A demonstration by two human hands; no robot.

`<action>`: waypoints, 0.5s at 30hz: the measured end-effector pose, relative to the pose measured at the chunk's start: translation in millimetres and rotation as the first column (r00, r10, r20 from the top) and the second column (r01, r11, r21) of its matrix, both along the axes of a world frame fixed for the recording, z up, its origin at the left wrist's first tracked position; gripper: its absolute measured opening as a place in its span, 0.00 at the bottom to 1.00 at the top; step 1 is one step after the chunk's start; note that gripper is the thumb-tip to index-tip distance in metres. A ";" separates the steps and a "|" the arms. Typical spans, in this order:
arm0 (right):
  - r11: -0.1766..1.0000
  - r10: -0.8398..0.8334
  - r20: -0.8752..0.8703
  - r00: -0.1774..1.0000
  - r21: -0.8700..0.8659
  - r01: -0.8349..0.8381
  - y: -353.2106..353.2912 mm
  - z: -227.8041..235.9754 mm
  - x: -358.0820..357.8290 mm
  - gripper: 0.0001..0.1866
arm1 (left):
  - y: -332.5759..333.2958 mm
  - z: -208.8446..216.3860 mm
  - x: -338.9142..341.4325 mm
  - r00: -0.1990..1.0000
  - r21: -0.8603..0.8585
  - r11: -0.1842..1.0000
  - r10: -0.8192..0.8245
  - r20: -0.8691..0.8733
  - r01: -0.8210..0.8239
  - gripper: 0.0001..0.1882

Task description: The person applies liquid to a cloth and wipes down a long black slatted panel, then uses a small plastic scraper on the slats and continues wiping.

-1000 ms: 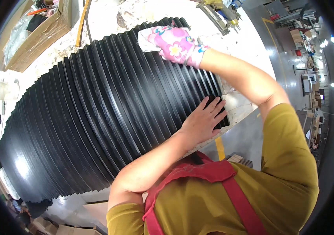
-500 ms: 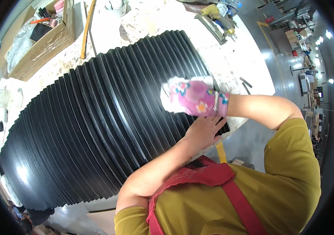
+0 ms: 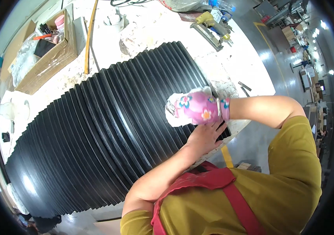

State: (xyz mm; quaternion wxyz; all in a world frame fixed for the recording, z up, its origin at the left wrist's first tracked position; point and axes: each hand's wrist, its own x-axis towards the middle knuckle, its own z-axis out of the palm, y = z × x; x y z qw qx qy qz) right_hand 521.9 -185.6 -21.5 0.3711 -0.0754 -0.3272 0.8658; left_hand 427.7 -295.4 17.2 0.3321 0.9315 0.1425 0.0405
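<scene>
Black strips [image 3: 112,127], perhaps dozens, under two hands [image 3: 200,109]

Two hands [image 3: 203,140] — one glove [image 3: 203,109], one cloth [image 3: 171,112] — one tabletop box [image 3: 51,71].

Black strips [image 3: 114,135]: long, narrow, numerous, laid side by side as one ridged bank across the tabletop [image 3: 249,60]. Surface glossy, with bright reflections at the tabletop's left end. Far and near ends form stepped, saw-toothed edges; at the tabletop's near side, several ends project past its edge. White cloth [image 3: 171,113]: crumpled, irregular outline, resting on the strips toward the tabletop's right end. Much of the cloth is covered; its full shape cannot be determined.
</scene>
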 end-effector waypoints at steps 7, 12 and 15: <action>0.341 -0.934 0.358 0.009 0.897 -0.283 87.9 123.9 70.4 0.10 | 19.9 22.9 -8.3 0.890 -0.086 0.980 0.201 0.410 -0.182 0.28; 0.545 -0.811 0.584 -0.018 0.768 0.336 4.3 102.4 129.7 0.15 | 181.9 41.8 -51.0 0.637 -0.071 0.727 0.641 0.428 -0.683 0.07; 0.589 -0.756 0.654 -0.021 0.695 0.413 -38.1 52.8 155.7 0.16 | 279.6 19.1 -66.7 0.585 0.020 0.598 0.777 0.233 -0.801 0.10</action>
